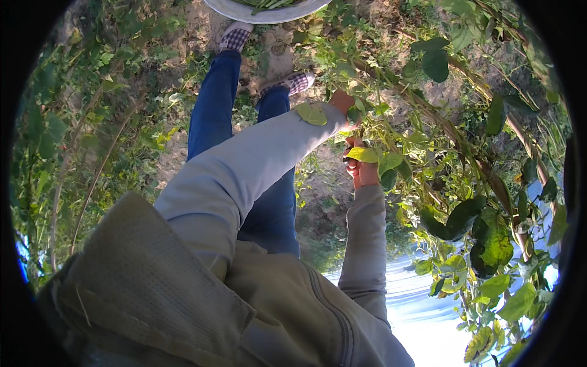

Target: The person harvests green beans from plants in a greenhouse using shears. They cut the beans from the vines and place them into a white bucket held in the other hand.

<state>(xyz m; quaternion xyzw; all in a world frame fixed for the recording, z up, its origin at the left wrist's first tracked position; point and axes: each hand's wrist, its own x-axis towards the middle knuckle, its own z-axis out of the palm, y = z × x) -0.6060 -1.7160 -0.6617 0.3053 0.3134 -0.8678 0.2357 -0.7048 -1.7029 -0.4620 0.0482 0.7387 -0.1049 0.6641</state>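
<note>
My left hand (345, 109) reaches across my body into the climbing bean vines (385, 124), its fingers partly hidden by leaves. Just below it, my right hand (366, 173) is raised among the same stems with curled fingers. A yellow-green leaf (363, 154) covers part of the right hand. Something small and dark (346, 154) shows at its fingers; I cannot tell what it is. The two hands are close together, and what lies between them is too small to make out. A loose pale green leaf (312, 113) rests on my left sleeve near the wrist.
A metal basin (257, 18) holding long green bean pods (275, 3) stands beyond my feet. Vine-wrapped poles (440, 117) slant along the right. More vines and thin stakes (98, 176) rise at the left. Low weeds grow on dry soil (277, 50) around my checked shoes (298, 83).
</note>
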